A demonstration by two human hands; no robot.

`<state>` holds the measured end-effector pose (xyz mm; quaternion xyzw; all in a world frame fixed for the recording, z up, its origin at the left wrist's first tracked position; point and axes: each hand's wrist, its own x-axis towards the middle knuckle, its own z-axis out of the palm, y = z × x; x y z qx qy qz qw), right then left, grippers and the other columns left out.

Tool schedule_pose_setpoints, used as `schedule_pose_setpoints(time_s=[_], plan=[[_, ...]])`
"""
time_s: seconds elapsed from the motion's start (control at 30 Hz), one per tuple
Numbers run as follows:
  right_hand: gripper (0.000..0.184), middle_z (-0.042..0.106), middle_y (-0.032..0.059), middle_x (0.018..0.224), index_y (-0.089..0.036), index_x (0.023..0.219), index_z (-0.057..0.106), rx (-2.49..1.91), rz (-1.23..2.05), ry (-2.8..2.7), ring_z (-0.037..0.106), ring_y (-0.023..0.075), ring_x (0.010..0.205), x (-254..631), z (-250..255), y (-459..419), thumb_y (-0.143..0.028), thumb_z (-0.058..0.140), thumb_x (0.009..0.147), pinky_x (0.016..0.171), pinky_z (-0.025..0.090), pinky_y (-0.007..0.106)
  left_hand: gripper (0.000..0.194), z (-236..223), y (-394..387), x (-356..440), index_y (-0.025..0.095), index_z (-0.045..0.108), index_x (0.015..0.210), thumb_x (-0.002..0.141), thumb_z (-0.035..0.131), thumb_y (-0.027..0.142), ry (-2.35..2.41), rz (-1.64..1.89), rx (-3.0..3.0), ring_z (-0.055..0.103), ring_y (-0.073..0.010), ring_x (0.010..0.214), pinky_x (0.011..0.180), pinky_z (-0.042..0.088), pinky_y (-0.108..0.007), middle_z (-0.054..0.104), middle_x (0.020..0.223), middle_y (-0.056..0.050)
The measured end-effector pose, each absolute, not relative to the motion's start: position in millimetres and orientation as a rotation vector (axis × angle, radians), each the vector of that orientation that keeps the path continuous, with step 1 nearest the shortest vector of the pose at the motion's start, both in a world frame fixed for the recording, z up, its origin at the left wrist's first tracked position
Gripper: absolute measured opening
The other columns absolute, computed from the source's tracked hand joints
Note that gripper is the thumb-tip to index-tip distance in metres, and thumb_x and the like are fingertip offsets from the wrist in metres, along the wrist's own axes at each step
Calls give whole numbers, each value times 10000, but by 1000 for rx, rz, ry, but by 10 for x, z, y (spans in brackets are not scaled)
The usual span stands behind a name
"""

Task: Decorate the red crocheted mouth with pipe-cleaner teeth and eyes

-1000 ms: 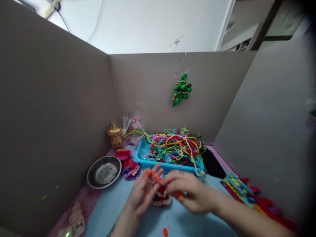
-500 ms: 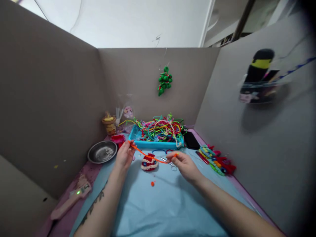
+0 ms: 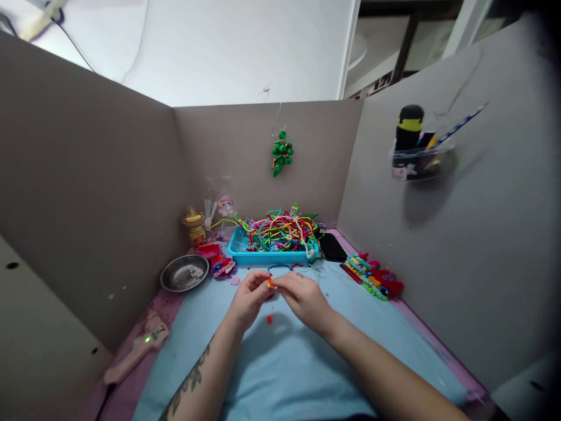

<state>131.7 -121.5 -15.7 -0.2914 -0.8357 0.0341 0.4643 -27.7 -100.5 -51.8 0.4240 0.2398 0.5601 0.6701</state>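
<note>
My left hand (image 3: 248, 298) and my right hand (image 3: 302, 297) meet fingertip to fingertip over the blue mat (image 3: 289, 362). Both are closed in a pinch on an orange pipe cleaner (image 3: 270, 284), of which only a small bit shows between the fingers. A small orange scrap (image 3: 269, 319) lies on the mat just below the hands. The red and white fuzzy craft piece seen earlier is hidden behind my hands.
A blue tray (image 3: 269, 255) heaped with coloured pipe cleaners stands behind the hands. A metal bowl (image 3: 184, 273) and finished fuzzy flowers (image 3: 219, 261) lie left. A pink glue gun (image 3: 135, 351) lies near left. Coloured craft pieces (image 3: 372, 276) and a black phone (image 3: 332, 247) lie right. Grey cardboard walls enclose the desk.
My hands had stretched the orange pipe cleaner wide apart; now they have come together, folding it between the fingertips. The camera has tilted a little.
</note>
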Motion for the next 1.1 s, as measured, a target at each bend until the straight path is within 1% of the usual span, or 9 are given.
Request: schedule_pose_setpoints(time_s=[0.1,0.23,0.33,0.43,0.5,0.7,0.9,1.0,1.1], plan=[[132,653,47,806,-198,879,612,-756,137,-1945,594,165,773,1221,-393,-1153,-130,501,860,719,474,287,240,-681,-944,-302,172,668,774,596,796,270,572,1309,929,614,-109,628,636,493,-244,681,726,-7],[127,635,42,797,-193,847,607,-846,188,-1907,580,166,776,1199,-518,-1149,-122,502,845,728,454,287,224,-790,-902,-319,158,705,739,563,806,252,641,1323,940,624,-128,645,664,510,-262,695,729,-23],[124,625,43,801,-192,831,608,-882,234,-1897,577,166,782,1197,-557,-1163,-138,497,847,728,448,282,203,-818,-905,-328,146,730,786,609,774,236,697,1314,1005,631,-157,733,697,515,-270,702,833,-54],[125,621,44,794,-192,810,605,-904,248,-1875,573,168,777,1202,-582,-1175,-153,493,849,728,445,285,242,-817,-923,-344,149,736,892,666,730,237,765,1291,1176,616,-201,876,756,510,-288,684,967,-80],[127,618,45,783,-190,803,603,-924,252,-1872,570,170,769,1207,-594,-1177,-156,490,852,731,441,291,257,-808,-934,-354,161,733,928,682,717,234,814,1284,1287,601,-212,927,789,502,-293,675,997,-82],[150,619,44,764,-193,816,617,-930,296,-1879,565,171,752,1205,-620,-1161,-165,477,862,718,435,295,167,-805,-936,-339,171,754,797,654,734,254,892,1300,1309,633,-206,813,749,524,-308,700,871,-72],[125,636,51,830,-189,826,634,-918,447,-1766,573,169,811,1213,-590,-1152,-160,513,834,754,442,298,205,-830,-930,-310,157,736,808,663,732,301,866,1294,1231,651,-201,792,756,534,-329,703,872,-65],[99,643,44,837,-185,786,638,-925,582,-1671,582,164,798,1220,-594,-1123,-182,543,813,750,452,296,233,-838,-928,-310,138,698,826,657,745,291,822,1281,1168,659,-184,761,745,528,-320,708,845,-62],[62,642,33,798,-177,753,626,-916,788,-1559,592,155,740,1222,-630,-1067,-220,591,782,702,467,285,272,-830,-938,-313,151,608,848,651,760,261,755,1253,1085,664,-154,671,670,512,-270,701,685,-23]])
